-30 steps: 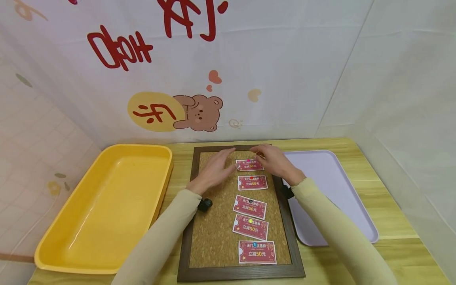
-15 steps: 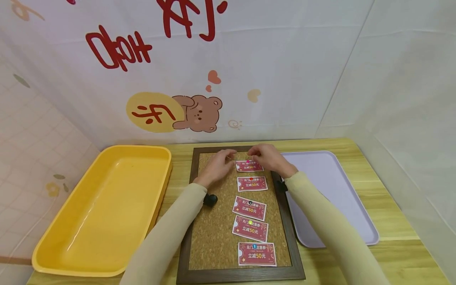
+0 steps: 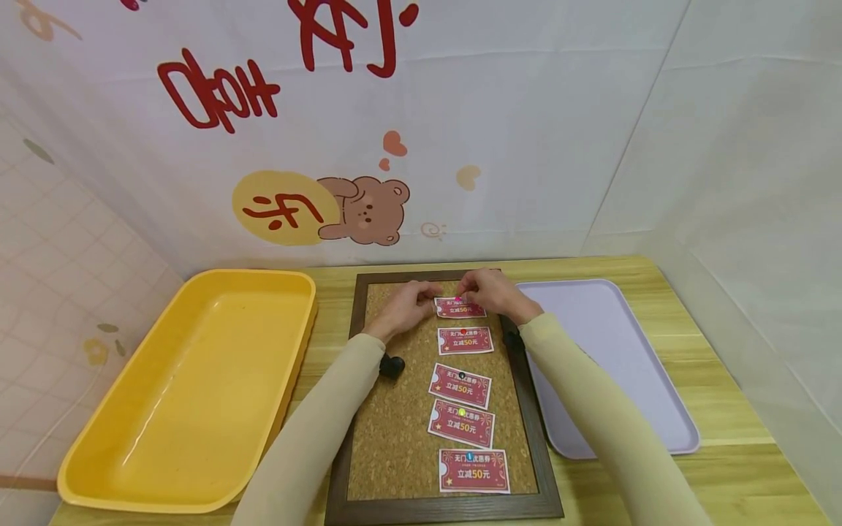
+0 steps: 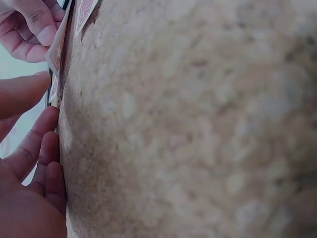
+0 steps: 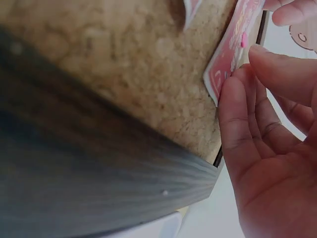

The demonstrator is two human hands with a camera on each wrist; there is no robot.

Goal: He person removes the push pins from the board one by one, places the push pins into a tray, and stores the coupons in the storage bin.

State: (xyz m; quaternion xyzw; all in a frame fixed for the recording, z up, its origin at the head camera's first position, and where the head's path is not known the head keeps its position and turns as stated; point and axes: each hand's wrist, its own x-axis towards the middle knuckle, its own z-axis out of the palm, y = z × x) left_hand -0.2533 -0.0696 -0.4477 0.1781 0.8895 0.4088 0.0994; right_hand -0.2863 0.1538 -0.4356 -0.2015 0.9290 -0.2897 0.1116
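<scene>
A framed cork board [image 3: 395, 438] lies on the table with several red coupons down its right half. The top coupon [image 3: 460, 310] bears a pink push pin [image 5: 243, 39], and its lower edge curls up from the cork. My left hand [image 3: 403, 307] is at this coupon's left end; in the left wrist view its lower fingertips [image 4: 48, 141] rest on the cork. My right hand [image 3: 495, 292] reaches in from the other side. In the right wrist view its fingers touch the coupon's edge, and the thumb tip is close to the pin, slightly apart from it.
Below are a coupon with a red pin [image 3: 465, 340], one with a black pin [image 3: 460, 385], one with a yellow pin [image 3: 462, 424] and one with a blue pin [image 3: 473, 472]. A yellow tray [image 3: 304, 292] stands left, a lilac tray [image 3: 618, 365] right.
Both hands have come down and inward to the top coupon. The right fingers have moved left to its pin, and the left hand has settled lower by the coupon's left end.
</scene>
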